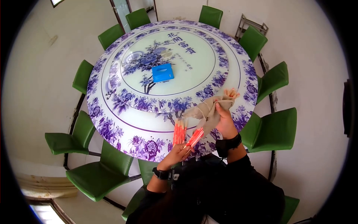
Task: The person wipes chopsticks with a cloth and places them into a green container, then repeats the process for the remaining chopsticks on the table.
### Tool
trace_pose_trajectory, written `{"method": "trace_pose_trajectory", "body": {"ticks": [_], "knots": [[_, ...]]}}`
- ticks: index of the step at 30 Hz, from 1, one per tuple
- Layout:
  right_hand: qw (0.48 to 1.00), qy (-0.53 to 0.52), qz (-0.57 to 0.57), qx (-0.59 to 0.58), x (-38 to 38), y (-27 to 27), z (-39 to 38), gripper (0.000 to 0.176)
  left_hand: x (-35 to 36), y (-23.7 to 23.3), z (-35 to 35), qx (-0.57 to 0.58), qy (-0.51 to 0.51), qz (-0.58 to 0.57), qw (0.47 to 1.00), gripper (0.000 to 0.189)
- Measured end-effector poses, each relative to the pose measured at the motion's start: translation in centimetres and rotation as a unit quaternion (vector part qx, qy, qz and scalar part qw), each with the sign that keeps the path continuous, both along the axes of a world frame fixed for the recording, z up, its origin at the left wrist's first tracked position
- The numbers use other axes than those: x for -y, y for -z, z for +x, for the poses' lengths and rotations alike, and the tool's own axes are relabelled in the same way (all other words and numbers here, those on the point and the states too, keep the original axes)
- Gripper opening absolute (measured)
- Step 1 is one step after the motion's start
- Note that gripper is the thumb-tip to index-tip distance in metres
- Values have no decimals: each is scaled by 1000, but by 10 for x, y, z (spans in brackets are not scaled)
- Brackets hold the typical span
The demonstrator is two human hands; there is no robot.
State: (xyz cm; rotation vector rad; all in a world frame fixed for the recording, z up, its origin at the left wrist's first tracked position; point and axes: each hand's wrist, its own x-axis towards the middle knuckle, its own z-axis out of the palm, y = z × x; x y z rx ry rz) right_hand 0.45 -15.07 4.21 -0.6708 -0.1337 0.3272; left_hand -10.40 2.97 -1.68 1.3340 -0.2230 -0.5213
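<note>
My left hand (178, 154) grips a few red-and-white wrapped chopstick packets (194, 137) by their near ends, just over the near rim of the round table (123, 119). A second small bunch of the same packets (179, 131) lies on the table beside it. My right hand (226, 121) is closed on a beige cloth bag (209, 110) that rests on the table rim; more packet ends (232, 92) stick out of its far end. A black band sits on each wrist.
The table top has a blue-and-purple flower print with a raised turntable (194, 63) in the middle; a blue tissue box (163, 72) stands on it. Green chairs (272, 128) ring the table. A metal rack (250, 27) stands at the back right.
</note>
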Motion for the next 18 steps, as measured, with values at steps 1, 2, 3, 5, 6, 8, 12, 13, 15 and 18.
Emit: {"method": "trace_pose_trajectory", "body": {"ticks": [1,2,3,5,6,8,12,13,15,18], "knots": [[1000,3,-8,8,0,1,3,22,-1,1,0,-2,2,-1,1000,25],[1000,7,-15,16,0,3,5,21,-1,1,-1,-4,5,-1,1000,25],[1000,4,-14,16,0,8,8,21,0,1,-1,-4,1,0,1000,25],[998,54,-28,-17,1,20,14,20,6,0,0,-14,-31,12,999,28],[998,54,-27,-17,0,21,13,20,7,0,1,-13,-32,14,999,28],[987,147,-59,8,-4,23,10,21,10,0,4,7,-43,37,998,28],[984,174,-47,-6,-1,20,6,21,17,-3,8,14,-47,41,998,27],[987,156,-24,-7,0,22,7,21,19,-4,8,9,-49,51,997,27],[991,132,6,-9,-2,25,7,22,24,-6,8,9,-60,55,997,27],[997,80,13,-10,-7,31,3,23,30,-6,9,15,-86,54,995,27]]}}
